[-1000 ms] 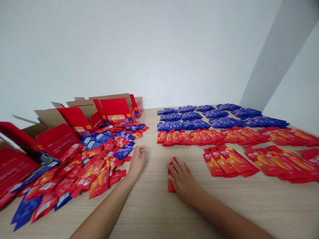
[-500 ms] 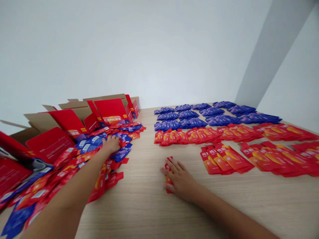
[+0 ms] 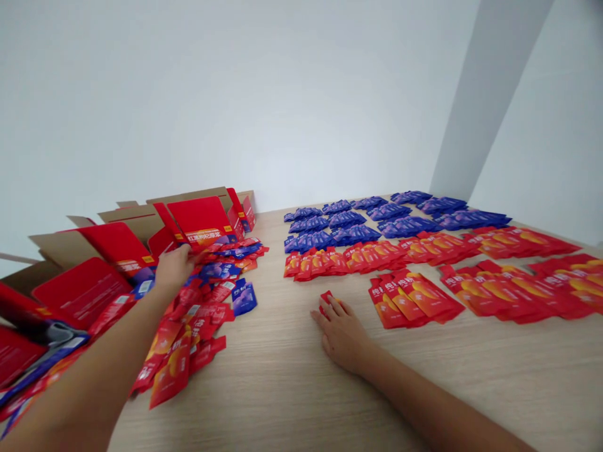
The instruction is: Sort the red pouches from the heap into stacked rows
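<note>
My left hand [image 3: 173, 269] is over the far part of a loose pile of red and blue sachets [image 3: 172, 370], close to the open red boxes. Its fingers are curled in, and blur hides what lies between them. On the bare middle of the table, my right hand [image 3: 343, 333] rests low with its fingers bent over a red sachet [image 3: 325, 301]. Only the top end of that sachet shows; the hand covers the rest. A blue sachet [image 3: 244, 298] lies at the pile's right edge.
Open red cardboard boxes [image 3: 200, 216] stand in a row behind the pile. At the right, blue sachets [image 3: 353, 235] lie in fanned groups at the back, with rows of red sachets [image 3: 414, 295] in front. A pale wall rises behind the wooden table [image 3: 277, 376].
My left hand has moved left and away from me, from bare table into the pile, disturbing sachets there. My right hand has stayed over the red sachet, which shows less. The view has turned slightly right.
</note>
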### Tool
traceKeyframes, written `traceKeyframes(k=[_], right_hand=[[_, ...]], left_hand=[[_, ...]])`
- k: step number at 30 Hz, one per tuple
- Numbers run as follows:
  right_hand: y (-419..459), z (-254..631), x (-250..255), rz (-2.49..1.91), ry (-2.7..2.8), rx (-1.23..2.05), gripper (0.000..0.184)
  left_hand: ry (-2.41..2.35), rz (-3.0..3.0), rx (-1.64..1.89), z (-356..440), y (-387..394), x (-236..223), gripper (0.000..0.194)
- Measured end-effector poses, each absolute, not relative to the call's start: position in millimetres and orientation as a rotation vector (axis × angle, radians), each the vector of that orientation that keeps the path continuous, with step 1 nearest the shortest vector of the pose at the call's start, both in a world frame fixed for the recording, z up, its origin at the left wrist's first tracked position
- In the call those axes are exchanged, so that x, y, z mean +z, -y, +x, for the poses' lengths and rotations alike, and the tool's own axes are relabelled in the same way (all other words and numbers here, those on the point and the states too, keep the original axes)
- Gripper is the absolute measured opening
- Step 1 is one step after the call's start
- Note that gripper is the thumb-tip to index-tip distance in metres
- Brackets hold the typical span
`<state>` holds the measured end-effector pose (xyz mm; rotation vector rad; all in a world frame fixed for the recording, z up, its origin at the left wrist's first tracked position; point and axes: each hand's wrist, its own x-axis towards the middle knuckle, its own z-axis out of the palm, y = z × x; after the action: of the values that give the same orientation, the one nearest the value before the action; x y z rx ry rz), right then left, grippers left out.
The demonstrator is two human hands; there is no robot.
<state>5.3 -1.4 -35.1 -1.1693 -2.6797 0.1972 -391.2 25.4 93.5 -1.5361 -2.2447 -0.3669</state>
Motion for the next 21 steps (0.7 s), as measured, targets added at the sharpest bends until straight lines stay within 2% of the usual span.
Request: traceKeyframes(k=[5, 7, 9, 11, 15, 21], right_hand=[[3, 0, -38, -1.140, 2.503, 0.299, 0.050], [3, -2, -43, -1.028, 2.327, 0.449, 0.052], [5, -4, -48, -0.885, 2.119, 0.688, 0.058], [7, -5, -49, -0.807, 1.915, 0.952, 0.064], [11, -5, -38, -0.910, 1.633, 1.226, 0.065], [9, -4, -28, -0.856, 1.523, 1.499, 0.044]], left_hand=[[2.218, -1.460, -0.835, -351, -33, 108, 0.033], [2.232, -1.631, -0.994, -316, -35, 102, 0.031], [2.295, -2.125, -1.620, -274, -32, 88, 0.036], [2.363, -2.513, -1.959, -231, -25, 69, 0.044], [2.572, -2.777, -2.186, -175, -11, 31, 0.045], [2.563, -2.498, -2.562, -164, -8, 8, 0.042]])
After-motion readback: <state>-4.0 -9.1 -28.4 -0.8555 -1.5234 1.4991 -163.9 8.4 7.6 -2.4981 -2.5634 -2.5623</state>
